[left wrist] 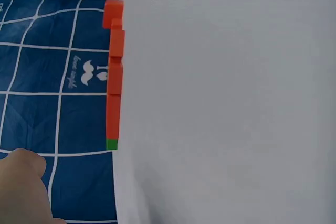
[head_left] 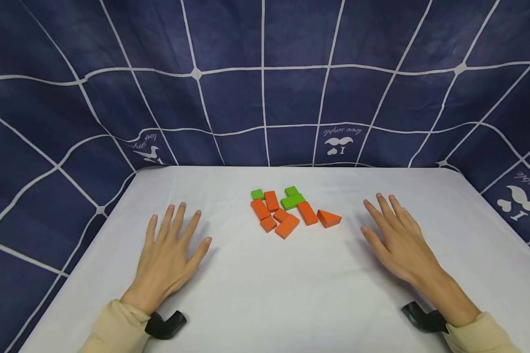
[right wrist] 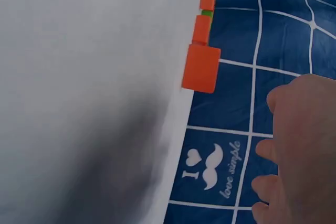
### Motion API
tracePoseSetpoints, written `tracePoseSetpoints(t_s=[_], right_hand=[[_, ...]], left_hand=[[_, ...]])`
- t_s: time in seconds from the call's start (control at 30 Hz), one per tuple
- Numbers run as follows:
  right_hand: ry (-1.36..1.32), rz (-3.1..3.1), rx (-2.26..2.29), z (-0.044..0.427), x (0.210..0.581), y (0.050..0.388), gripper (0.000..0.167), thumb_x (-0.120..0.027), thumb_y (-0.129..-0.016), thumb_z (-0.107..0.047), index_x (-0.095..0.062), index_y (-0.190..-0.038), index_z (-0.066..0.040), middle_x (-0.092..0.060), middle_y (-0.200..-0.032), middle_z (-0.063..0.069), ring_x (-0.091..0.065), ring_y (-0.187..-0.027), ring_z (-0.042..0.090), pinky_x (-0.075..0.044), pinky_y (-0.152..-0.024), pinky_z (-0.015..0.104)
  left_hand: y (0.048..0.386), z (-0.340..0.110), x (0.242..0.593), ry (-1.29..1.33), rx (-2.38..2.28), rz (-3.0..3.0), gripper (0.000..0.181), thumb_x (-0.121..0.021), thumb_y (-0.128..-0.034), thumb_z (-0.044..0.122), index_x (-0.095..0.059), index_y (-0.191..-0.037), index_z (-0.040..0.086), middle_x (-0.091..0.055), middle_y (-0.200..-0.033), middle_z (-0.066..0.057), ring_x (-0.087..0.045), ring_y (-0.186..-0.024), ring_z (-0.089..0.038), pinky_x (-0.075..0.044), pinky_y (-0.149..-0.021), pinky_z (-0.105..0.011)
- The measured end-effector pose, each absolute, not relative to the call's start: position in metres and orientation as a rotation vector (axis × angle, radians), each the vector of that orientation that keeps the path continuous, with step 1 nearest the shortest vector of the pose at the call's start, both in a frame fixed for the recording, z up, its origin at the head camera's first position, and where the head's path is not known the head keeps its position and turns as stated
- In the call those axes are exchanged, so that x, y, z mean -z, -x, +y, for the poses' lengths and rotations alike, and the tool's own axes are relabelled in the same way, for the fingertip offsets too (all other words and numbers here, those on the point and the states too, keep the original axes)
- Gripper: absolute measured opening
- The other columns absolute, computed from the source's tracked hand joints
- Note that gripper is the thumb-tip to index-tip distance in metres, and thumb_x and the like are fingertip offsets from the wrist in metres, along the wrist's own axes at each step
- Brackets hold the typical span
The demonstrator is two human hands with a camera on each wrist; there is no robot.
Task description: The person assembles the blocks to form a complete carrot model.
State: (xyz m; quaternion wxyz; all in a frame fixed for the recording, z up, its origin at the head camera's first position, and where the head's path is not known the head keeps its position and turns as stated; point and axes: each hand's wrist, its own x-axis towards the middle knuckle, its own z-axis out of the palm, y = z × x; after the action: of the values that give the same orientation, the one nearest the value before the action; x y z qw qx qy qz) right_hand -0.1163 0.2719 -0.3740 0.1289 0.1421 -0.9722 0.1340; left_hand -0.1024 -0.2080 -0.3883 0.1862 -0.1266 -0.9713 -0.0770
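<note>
The blocks [head_left: 287, 226] look light and stiff; pinch opposite sides. Left hand [head_left: 168, 259] and right hand [head_left: 398, 245]: fingers apart, holding nothing.

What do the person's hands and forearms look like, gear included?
The left hand and right hand wear no gloves. Pale cream sleeves cover the forearms, stopping near the wrists. An angular black device sits at each wrist's thumb side; no cables show.
</note>
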Motion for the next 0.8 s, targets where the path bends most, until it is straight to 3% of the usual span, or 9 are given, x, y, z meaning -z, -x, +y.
tracePoseSetpoints(t_s=[0.23, 0.4, 0.8], right_hand=[[-0.515, -2.844, -0.457, 0.254, 0.365, 0.144, 0.065, -0.049, -0.106, -0.047, -0.038, -0.16, -0.013, -0.031, -0.167, 0.018, -0.019, -0.156, 0.041, -0.023, -0.116, 0.072], [-0.595, -2.884, -0.576, 0.239, 0.369, 0.164, 0.064, -0.055, -0.104, -0.044, -0.04, -0.159, -0.014, -0.037, -0.164, 0.015, -0.024, -0.155, 0.04, -0.023, -0.118, 0.071], [-0.748, -2.891, -0.928, 0.214, 0.392, 0.197, 0.068, -0.07, -0.097, -0.038, -0.045, -0.156, -0.014, -0.046, -0.158, 0.012, -0.037, -0.149, 0.036, -0.027, -0.121, 0.064]], left_hand=[[0.128, -0.191, 0.377, 0.332, 0.413, -2.849, 0.07, -0.041, -0.1057, 0.055, -0.042, -0.157, 0.008, -0.028, -0.166, -0.023, -0.019, -0.154, -0.045, -0.008, -0.123, -0.066], [0.152, -0.172, 0.375, 0.321, 0.646, -2.899, 0.072, -0.038, -0.1069, 0.057, -0.037, -0.159, 0.007, -0.032, -0.165, -0.021, -0.025, -0.153, -0.041, -0.013, -0.123, -0.06], [0.191, -0.131, 0.395, 0.358, 1.025, -2.873, 0.06, -0.06, -0.1012, 0.042, -0.053, -0.149, 0.006, -0.055, -0.149, -0.014, -0.044, -0.144, -0.033, -0.031, -0.122, -0.053]])
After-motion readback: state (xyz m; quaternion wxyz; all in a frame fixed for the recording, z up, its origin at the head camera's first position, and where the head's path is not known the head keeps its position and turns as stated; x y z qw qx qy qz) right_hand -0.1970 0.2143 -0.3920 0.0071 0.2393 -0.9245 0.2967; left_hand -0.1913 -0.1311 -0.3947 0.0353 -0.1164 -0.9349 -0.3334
